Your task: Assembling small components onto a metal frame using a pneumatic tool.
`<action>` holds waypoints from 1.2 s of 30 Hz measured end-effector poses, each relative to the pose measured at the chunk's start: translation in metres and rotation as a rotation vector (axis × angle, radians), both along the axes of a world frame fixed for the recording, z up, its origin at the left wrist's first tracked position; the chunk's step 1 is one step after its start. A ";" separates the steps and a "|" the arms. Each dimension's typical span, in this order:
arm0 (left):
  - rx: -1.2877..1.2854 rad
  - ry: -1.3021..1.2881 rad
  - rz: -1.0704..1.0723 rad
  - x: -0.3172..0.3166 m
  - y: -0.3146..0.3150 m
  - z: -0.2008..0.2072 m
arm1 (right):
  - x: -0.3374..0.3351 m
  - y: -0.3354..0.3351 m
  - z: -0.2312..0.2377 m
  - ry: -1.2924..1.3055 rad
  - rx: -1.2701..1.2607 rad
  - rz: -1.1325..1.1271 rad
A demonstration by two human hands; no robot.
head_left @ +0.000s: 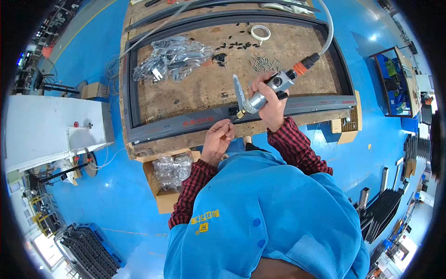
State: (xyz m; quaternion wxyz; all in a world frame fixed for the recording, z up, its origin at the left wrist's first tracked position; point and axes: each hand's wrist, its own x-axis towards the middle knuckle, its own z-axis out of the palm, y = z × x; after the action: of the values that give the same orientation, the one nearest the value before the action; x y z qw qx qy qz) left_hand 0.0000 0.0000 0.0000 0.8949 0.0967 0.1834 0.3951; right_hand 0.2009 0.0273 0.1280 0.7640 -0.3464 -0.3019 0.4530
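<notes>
My right hand [271,103] is wrapped round a silver air-powered screwdriver [254,102] with a long metal lever and an orange-and-black hose fitting. Its brass-coloured tip points down and left, close to a small black fitting [233,110] on the near bar of a dark grey window frame [167,126]. Just left of and below that tip, my left hand [218,138] pinches with thumb and forefinger at the bar's near edge. Whatever lies between those fingertips is too small to make out. The frame rests flat on a worn wooden workbench [186,100].
Inside the frame lie clear plastic bags of parts [172,58], loose screws [265,63], small black pieces [238,45] and a white tape roll [260,32]. A pale air hose [331,28] arches over the right side. Below the bench's near edge stands a cardboard box [163,195] of bagged parts.
</notes>
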 end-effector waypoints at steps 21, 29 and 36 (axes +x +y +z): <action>-0.136 0.072 -0.253 0.015 -0.010 0.030 | 0.002 -0.038 0.004 0.007 0.048 -0.192; -0.032 0.362 -0.221 0.008 -0.003 0.046 | -0.006 -0.029 0.003 0.071 0.016 -0.192; 0.441 0.665 -0.069 0.010 0.014 0.049 | -0.010 -0.014 0.006 0.091 -0.032 -0.132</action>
State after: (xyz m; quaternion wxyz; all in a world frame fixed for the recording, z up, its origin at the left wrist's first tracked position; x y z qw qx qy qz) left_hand 0.0105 0.0138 0.0493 0.7572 0.4151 0.3706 0.3419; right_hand 0.1904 0.0135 0.1339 0.7993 -0.3570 -0.2362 0.4218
